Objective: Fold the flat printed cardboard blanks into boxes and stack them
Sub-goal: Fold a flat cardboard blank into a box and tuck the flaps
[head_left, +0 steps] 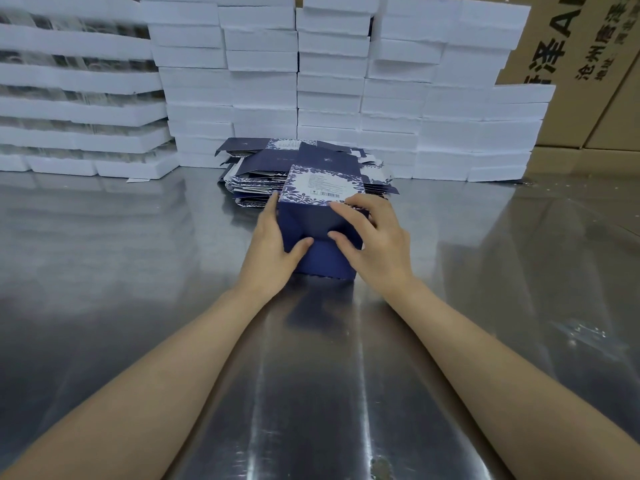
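Note:
A dark blue box [313, 225] with a white floral printed panel and barcode on its far face stands on the steel table [104, 271]. My left hand [268, 247] grips its left side, thumb pressing on the near flap. My right hand [372, 237] holds the right side, its thumb and fingers pressing the folded flaps on the near face. Behind the box lies a messy pile of flat blue printed blanks [273, 164].
White foam trays [332, 81] are stacked in tall columns along the back of the table, more at the left [76, 109]. Brown cartons with printed characters [588, 46] stand at the right rear. Foam crumbs dot the table at the right.

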The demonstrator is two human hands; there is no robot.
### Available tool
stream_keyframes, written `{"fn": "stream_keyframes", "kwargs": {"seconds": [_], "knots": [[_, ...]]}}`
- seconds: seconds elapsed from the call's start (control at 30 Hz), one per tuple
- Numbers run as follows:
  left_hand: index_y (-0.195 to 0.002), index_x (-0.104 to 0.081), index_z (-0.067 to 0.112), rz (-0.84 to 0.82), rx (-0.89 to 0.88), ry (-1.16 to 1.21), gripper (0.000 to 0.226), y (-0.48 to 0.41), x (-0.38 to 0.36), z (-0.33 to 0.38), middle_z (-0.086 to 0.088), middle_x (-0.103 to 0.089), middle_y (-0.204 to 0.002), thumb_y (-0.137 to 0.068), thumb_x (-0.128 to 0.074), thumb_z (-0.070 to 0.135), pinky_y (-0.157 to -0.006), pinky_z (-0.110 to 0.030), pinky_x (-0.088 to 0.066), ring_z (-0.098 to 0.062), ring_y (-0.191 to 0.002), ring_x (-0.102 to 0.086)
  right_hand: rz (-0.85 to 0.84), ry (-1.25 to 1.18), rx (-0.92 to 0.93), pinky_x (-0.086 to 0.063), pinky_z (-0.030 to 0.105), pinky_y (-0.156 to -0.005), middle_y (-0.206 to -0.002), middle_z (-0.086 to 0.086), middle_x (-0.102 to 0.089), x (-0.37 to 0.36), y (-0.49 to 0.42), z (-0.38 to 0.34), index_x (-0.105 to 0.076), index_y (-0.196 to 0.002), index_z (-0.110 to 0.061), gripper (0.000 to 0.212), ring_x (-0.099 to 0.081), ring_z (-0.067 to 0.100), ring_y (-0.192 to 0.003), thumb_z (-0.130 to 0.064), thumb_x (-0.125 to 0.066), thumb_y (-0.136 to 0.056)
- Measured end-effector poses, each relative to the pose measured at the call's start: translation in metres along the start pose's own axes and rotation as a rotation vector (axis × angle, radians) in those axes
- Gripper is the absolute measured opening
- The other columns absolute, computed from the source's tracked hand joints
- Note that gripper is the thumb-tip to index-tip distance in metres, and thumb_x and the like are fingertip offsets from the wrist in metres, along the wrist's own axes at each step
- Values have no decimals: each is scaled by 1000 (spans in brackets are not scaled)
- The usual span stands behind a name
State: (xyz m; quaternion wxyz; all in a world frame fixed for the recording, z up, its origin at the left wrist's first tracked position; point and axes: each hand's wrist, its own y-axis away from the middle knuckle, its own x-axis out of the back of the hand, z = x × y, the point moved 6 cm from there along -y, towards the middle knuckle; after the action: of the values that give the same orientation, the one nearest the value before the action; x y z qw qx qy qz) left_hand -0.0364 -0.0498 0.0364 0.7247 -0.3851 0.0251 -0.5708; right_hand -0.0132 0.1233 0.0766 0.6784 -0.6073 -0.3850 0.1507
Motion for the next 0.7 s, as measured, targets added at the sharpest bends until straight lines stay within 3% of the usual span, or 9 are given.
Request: {"fn": "stream_keyframes", "kwargs": {"seconds": [0.1,0.2,0.3,0.4,0.47,0.53,0.6,0.7], "knots": [[-147,-33,20,101,57,-2,78,0,6,-6,4,-45,-140,-81,-75,24,-98,-6,-29,-5,-127,-43,22,27,16,-48,24,-54,-107,6,-66,0,0,-5,-73,-109,-15,31,-54,15,-104,-10,-77,-79],[-137,-44,23,76,61,-1,66,0,3,-7,5,-47,-122,-79,-76,24,-83,7,-27,2,-110,-43,-4,66,13,-39,19,-56,-111,4,-65,-2,0,-4,-73,-111,-18,33,-52,14,-105,-13,-77,-79],[-136,-44,24,-11,56,5,69,0,-1,-8,5,-45,-124,-77,-79,26,-88,1,-29,-5,-120,-40,-40,-19,-42,-48,21,-69,-123,5,-60,-5,3,1,-67,-121,-17,36,-52,14,-113,-25,-69,-85],[-140,-40,26,-65,136,109,86,1,-2,-7,8,-46,-133,-69,-84,42,-95,-8,-37,1,-120,-47,62,-324,-334,-45,28,-99,-134,5,-45,-1,5,17,-56,-130,-9,40,-46,17,-125,-25,-49,-94],[-143,-38,28,-80,124,130,93,3,-1,1,12,-47,-138,-66,-77,62,-100,-16,-40,4,-121,-48,124,-450,-539,-36,26,-106,-132,8,-46,-1,8,27,-56,-127,-5,39,-43,12,-125,-24,-39,-97],[-146,-35,28,-112,74,154,86,7,-2,9,20,-44,-139,-76,-56,74,-107,-24,-36,6,-127,-42,120,-537,-681,-31,15,-104,-130,8,-49,-4,10,29,-59,-119,-7,35,-43,2,-121,-24,-37,-98],[-147,-32,31,-129,51,228,75,11,-6,13,31,-39,-137,-84,-36,71,-109,-19,-31,14,-129,-35,138,-556,-696,-32,8,-96,-128,5,-47,-2,12,24,-61,-109,-10,25,-42,-6,-119,-20,-41,-96],[-144,-31,27,-32,-41,273,55,11,2,22,19,-41,-142,-94,-41,48,-105,-9,-28,8,-132,-36,177,-585,-561,-41,14,-86,-127,2,-42,6,6,12,-59,-94,-9,14,-44,-1,-119,-3,-48,-88]]}}
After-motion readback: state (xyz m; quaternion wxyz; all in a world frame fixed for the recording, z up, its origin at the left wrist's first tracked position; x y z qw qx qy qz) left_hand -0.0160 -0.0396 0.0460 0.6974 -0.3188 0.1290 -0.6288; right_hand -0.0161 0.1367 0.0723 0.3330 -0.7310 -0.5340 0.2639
